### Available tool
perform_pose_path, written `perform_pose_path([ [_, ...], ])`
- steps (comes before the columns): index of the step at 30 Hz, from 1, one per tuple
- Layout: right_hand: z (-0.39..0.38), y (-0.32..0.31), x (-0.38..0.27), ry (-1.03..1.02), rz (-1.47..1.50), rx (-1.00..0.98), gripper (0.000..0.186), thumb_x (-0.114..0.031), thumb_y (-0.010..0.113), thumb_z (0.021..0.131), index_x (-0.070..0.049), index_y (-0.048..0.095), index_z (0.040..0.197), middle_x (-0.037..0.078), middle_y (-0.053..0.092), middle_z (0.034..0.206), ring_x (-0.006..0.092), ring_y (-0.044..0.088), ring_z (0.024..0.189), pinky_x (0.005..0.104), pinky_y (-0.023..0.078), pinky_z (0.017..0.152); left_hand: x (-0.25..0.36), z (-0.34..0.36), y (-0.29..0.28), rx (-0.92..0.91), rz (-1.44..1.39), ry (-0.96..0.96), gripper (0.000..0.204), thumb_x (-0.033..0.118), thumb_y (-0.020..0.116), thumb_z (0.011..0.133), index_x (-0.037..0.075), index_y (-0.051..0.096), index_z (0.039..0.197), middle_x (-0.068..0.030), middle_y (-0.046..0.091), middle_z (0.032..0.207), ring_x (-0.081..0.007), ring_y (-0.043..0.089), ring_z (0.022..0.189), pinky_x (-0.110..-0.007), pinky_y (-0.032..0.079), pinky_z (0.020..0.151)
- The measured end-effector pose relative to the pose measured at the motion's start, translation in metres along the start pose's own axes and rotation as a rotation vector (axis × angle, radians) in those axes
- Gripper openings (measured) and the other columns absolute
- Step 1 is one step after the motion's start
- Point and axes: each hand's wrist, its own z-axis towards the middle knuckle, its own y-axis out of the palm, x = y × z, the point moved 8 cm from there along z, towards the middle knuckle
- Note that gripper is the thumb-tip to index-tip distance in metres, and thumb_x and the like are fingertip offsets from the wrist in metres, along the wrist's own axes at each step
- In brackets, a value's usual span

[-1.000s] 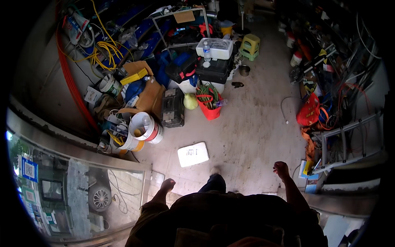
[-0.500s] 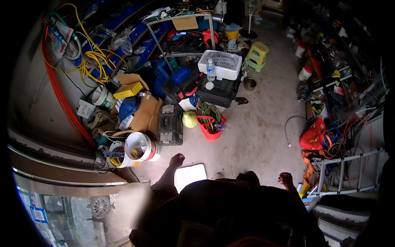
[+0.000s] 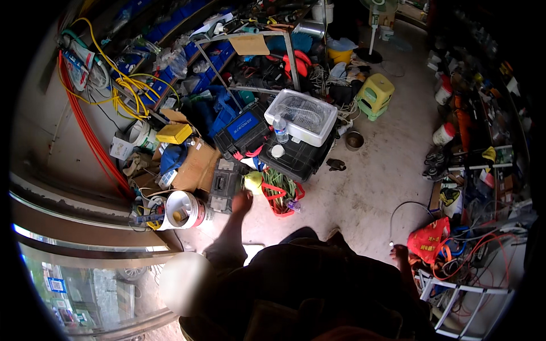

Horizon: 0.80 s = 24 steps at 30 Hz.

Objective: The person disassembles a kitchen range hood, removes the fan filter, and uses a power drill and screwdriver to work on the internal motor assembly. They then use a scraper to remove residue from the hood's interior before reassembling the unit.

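Note:
My left hand (image 3: 243, 202) hangs in front of me, just this side of a pale green round melon or cabbage (image 3: 253, 182) on the floor. Whether it touches that is hard to judge, and its fingers are too dark to read. Beside the round thing stands a red bag (image 3: 284, 213) with long green vegetables (image 3: 278, 183) in it. A dark grey toolbox (image 3: 222, 186) lies to the left of my hand. Low on the right, my right hand (image 3: 400, 254) hangs with loosely bent fingers and nothing visible in it, near a dark hose (image 3: 392, 224).
A black case (image 3: 296, 162) carries a white foam box (image 3: 318, 128) and a water bottle (image 3: 280, 129). White buckets (image 3: 183, 210) and cartons line the left. At right lie a red bag (image 3: 427, 238), tangled cables and a ladder (image 3: 455, 304). A yellow-green stool (image 3: 375, 96) stands farther off.
The view has moved forward and turned; the toolbox and red vegetable bag appear nearer my body. My left hand has come up close to the green round thing. My right hand stays low.

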Motion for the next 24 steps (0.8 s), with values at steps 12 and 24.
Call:
perform_pose_path([
  [12,0.122,0.031,-0.131,0.046,-0.039,0.015,0.021,-0.019,0.054,0.081,-0.003,0.058,0.094,0.010,0.061,0.073,0.0198,0.059,0.053,0.0287,0.044,0.043,0.264,0.296,-0.288,0.721,-0.317,0.561,0.010,0.016,0.063,0.075,0.007,0.061,0.079,-0.0115,0.059,0.079,-0.0303,0.057,0.078,-0.040,0.045,0.070],
  [24,0.091,0.055,-0.299,0.196,-0.154,0.126,0.024,-0.021,0.055,0.084,-0.002,0.057,0.097,0.012,0.063,0.076,0.0203,0.062,0.056,0.0293,0.046,0.045,0.276,0.634,-0.332,0.562,-0.183,0.140,0.048,0.038,0.059,0.076,0.013,0.054,0.117,-0.0162,0.061,0.106,-0.0334,0.056,0.102,-0.040,0.042,0.090],
])
